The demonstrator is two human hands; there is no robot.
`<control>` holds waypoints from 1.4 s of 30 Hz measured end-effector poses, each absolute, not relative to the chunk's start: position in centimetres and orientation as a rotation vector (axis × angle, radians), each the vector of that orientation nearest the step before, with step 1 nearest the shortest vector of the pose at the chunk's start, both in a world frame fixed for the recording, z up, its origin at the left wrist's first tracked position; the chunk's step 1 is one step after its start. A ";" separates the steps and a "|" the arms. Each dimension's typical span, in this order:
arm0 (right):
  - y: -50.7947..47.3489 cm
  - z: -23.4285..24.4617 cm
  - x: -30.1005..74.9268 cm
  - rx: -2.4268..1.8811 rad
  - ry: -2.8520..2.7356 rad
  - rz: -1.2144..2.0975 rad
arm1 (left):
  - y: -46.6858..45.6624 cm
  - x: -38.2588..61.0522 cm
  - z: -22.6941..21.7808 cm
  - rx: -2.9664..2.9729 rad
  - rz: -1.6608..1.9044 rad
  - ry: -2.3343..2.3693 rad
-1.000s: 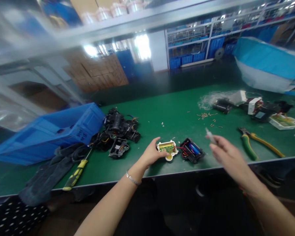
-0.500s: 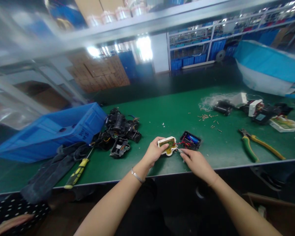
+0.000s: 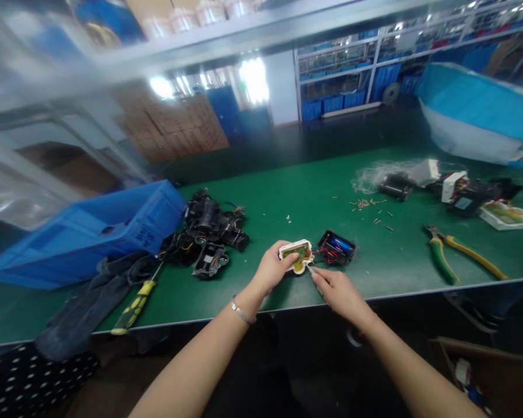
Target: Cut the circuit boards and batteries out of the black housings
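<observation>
My left hand (image 3: 273,268) grips a white plastic housing (image 3: 294,244) with a green circuit board inside, its thumb lying across the board. In my right hand (image 3: 337,288) is a slim grey pointed tool (image 3: 312,270), pinched between the fingers, its tip at the lower right edge of the housing. Most of the tool is hidden by the fingers. Red wires (image 3: 318,252) run from the housing to a black case (image 3: 347,252) with a blue cylindrical part inside, lying on the bench just to the right.
A pile of black housings (image 3: 209,215) lies beside a blue crate (image 3: 87,226). A yellow-green screwdriver (image 3: 133,307) and dark cloth (image 3: 87,307) lie at left. Pliers (image 3: 440,255), loose screws (image 3: 365,203) and other device parts (image 3: 466,197) are on the right. A person's dotted clothing (image 3: 35,377) shows lower left.
My right hand has shifted slightly left and down, bringing the tool tip to the housing's lower edge. My left hand keeps its hold. The person's hand at lower left has left view.
</observation>
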State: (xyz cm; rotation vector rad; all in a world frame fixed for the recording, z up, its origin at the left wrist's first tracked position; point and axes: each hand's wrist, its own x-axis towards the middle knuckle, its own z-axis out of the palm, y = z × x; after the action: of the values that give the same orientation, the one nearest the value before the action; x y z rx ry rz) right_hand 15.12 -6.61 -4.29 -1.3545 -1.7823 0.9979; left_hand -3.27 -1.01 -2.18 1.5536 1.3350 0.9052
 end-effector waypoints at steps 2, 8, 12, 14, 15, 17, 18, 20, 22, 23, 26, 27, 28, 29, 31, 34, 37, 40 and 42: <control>-6.6 -4.5 15.2 -1.339 -1.793 0.991 | -1.0 -3.3 -2.3 1.560 0.912 1.330; -6.6 -4.2 15.2 -1.353 -1.782 1.008 | -1.0 -3.3 -2.4 1.550 0.903 1.326; -6.6 -3.9 15.2 -1.369 -1.795 0.985 | -1.1 -3.4 -2.4 1.557 0.850 1.353; -6.5 -3.9 15.2 -1.385 -1.793 0.986 | -1.2 -3.4 -2.3 1.582 0.800 1.390; -6.5 -4.0 15.2 -1.396 -1.782 0.992 | -1.2 -3.4 -2.3 1.605 0.779 1.411; -6.4 -4.4 15.2 -1.426 -1.748 1.010 | -1.2 -3.2 -2.1 1.676 0.750 1.447; -6.4 -4.6 15.1 -1.443 -1.730 1.022 | -1.2 -3.0 -2.0 1.721 0.739 1.464; -6.2 -5.0 15.0 -1.471 -1.700 1.038 | -1.3 -2.7 -1.8 1.805 0.718 1.499; -6.0 -5.3 14.8 -1.485 -1.685 1.039 | -1.4 -2.5 -1.7 1.854 0.706 1.545; -5.8 -5.4 14.6 -1.489 -1.679 1.036 | -1.5 -2.4 -1.6 1.862 0.703 1.568; -5.3 -5.6 14.3 -1.493 -1.658 1.033 | -1.7 -2.2 -1.8 1.873 0.690 1.591; -5.0 -5.6 14.2 -1.493 -1.650 1.039 | -1.8 -2.2 -1.9 1.881 0.688 1.587; -4.8 -5.7 14.1 -1.492 -1.642 1.049 | -1.8 -2.1 -1.9 1.891 0.688 1.580; -4.6 -5.9 14.1 -1.488 -1.634 1.061 | -1.9 -2.0 -1.9 1.896 0.691 1.572; -4.5 -6.0 14.0 -1.474 -1.620 1.084 | -1.9 -1.8 -1.7 1.896 0.719 1.543; -5.3 -5.8 14.3 -1.441 -1.605 1.102 | -2.1 -1.6 -0.7 1.943 0.835 1.491; -6.9 -4.9 15.5 -1.355 -1.600 1.178 | -2.3 -1.8 0.4 2.056 1.047 1.484; -7.9 -3.3 17.5 -1.297 -1.504 1.138 | -2.6 -1.9 0.8 2.189 1.165 1.432; -7.5 -1.9 18.7 -1.326 -1.382 0.960 | -3.0 -1.8 0.8 2.324 1.127 1.357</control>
State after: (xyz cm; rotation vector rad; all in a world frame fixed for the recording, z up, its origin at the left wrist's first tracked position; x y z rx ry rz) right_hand 18.69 -7.54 -1.93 -1.3255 -1.3816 0.9599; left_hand -1.77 -2.98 0.79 2.3238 1.3570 1.1271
